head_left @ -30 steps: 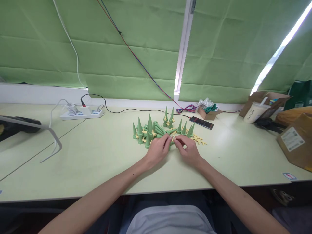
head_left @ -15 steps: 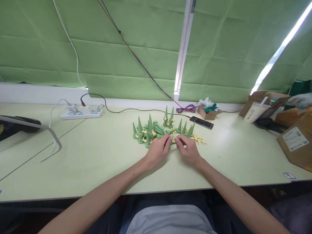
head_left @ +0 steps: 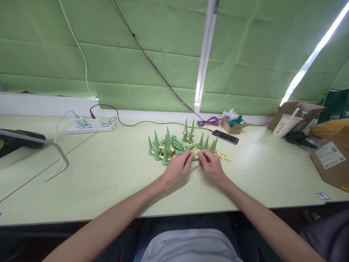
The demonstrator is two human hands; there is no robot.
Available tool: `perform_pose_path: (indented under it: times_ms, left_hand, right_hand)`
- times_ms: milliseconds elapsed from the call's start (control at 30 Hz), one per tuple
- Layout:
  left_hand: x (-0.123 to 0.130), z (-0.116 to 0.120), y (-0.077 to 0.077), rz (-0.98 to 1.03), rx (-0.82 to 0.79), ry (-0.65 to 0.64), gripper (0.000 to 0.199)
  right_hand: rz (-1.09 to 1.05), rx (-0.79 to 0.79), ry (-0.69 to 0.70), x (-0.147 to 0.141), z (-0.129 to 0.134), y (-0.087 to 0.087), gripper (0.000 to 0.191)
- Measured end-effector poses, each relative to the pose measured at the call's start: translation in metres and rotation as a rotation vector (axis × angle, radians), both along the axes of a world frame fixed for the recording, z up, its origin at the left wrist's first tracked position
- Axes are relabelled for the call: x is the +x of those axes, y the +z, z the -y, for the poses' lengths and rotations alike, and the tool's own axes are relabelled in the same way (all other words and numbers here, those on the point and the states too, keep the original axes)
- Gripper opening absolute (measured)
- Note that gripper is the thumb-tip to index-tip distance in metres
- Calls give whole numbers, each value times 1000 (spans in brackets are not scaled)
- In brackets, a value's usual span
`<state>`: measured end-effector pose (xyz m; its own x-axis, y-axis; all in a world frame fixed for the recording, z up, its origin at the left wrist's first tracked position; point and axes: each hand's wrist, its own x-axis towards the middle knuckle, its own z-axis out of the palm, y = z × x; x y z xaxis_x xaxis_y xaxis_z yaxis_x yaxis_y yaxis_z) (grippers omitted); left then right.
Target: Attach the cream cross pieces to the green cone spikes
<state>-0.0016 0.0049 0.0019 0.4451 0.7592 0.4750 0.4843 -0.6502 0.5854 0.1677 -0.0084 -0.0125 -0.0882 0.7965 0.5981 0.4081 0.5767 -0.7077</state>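
Green sheeting (head_left: 147, 72) hangs behind the pale bench (head_left: 109, 174). Two bare forearms (head_left: 136, 204) slant in from the near edge. The left hand (head_left: 177, 166) and right hand (head_left: 212, 166) almost meet, knuckles up, each grip drawn to a narrow pinch; I can't tell what either holds. Green cones (head_left: 156, 147) stand just beyond and left; small yellow pieces (head_left: 223, 157) lie right.

Green blinds (head_left: 122, 69) (creased), pale table (head_left: 109, 178)

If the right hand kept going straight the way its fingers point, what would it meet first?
Probably the left hand, whose fingers face it across a small gap. Depth is unclear, so the right hand might instead brush the green cones beyond.
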Motion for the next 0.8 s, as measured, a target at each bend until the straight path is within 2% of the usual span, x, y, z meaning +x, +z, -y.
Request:
perform_pose_path:
  times_ms: [433, 800]
  left_hand:
    - [-1, -1, -2, -8, 14, 31, 27]
    - [-1, -2, -3, -34, 41, 24, 27]
  right_hand:
    - [-61, -19, 46, -1, 0, -2, 20]
    - [-4, -47, 66, 0, -1, 0, 26]
